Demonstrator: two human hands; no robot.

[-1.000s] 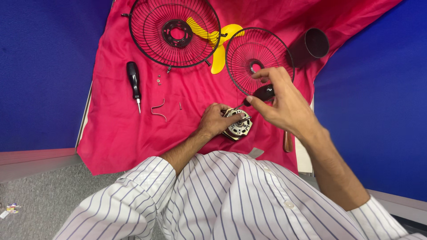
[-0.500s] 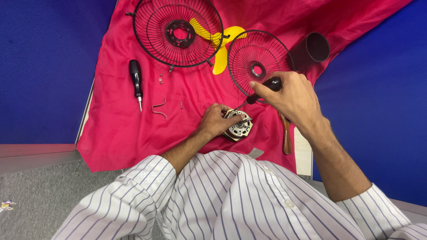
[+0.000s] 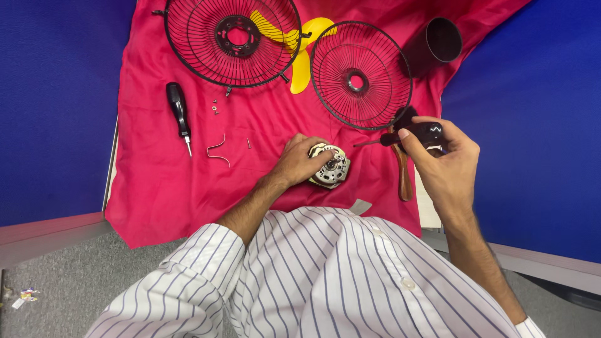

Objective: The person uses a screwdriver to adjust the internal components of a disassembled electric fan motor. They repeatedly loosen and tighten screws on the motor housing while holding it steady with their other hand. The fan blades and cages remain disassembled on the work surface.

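My left hand (image 3: 297, 161) grips a small round metal fan motor (image 3: 330, 167) that rests on the red cloth (image 3: 163, 181). My right hand (image 3: 441, 164) is raised to the right of the motor and holds a black-handled screwdriver (image 3: 413, 134); its thin shaft points left toward the motor, the tip a short way above and to the right of it. My striped sleeves fill the bottom of the view.
Two black wire fan guards (image 3: 233, 39) (image 3: 361, 75) lie at the top with yellow fan blades (image 3: 305, 50) between them. A dark cylinder (image 3: 438, 42) sits at top right. A second screwdriver (image 3: 179, 116), a bent wire clip (image 3: 218, 150) and small screws (image 3: 215, 108) lie left. A brown wooden handle (image 3: 404, 175) lies right.
My right hand has drawn back to the right and away from the motor, carrying the screwdriver. The left hand stays on the motor.
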